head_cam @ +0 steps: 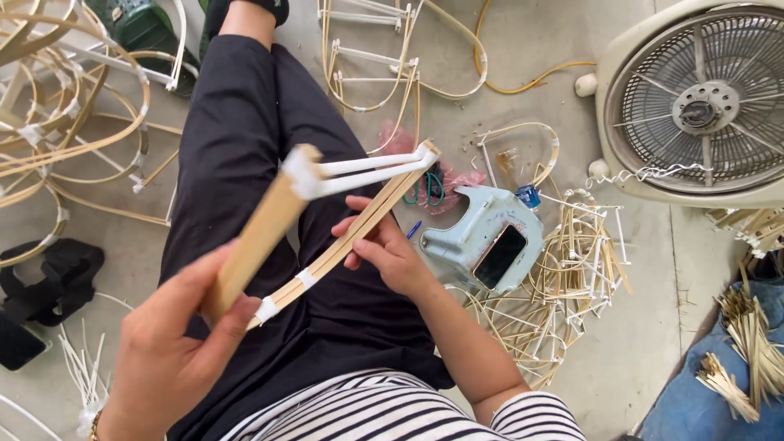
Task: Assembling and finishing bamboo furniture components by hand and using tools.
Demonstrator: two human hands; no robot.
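— What does the left hand (pixel 167 351) hold?
— Its grip is closed on the bamboo frame (pixel 327 220), low end.
— And the right hand (pixel 384 249)?
— Farther up, pinching one strip. The frame's long way points up and away, to the white ties (pixel 367 167).

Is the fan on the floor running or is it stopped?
Stopped, it seems: the fan's blades show sharp and separate behind the grille, without blur.

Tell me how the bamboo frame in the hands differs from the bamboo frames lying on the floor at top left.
The held bamboo frame is up in the air over the lap, gripped by the left hand and right hand; the floor frames lie loose in a tangled pile. The held one looks narrow and mostly straight; the floor ones curve into wide loops. Both are pale bamboo strips bound with white ties.
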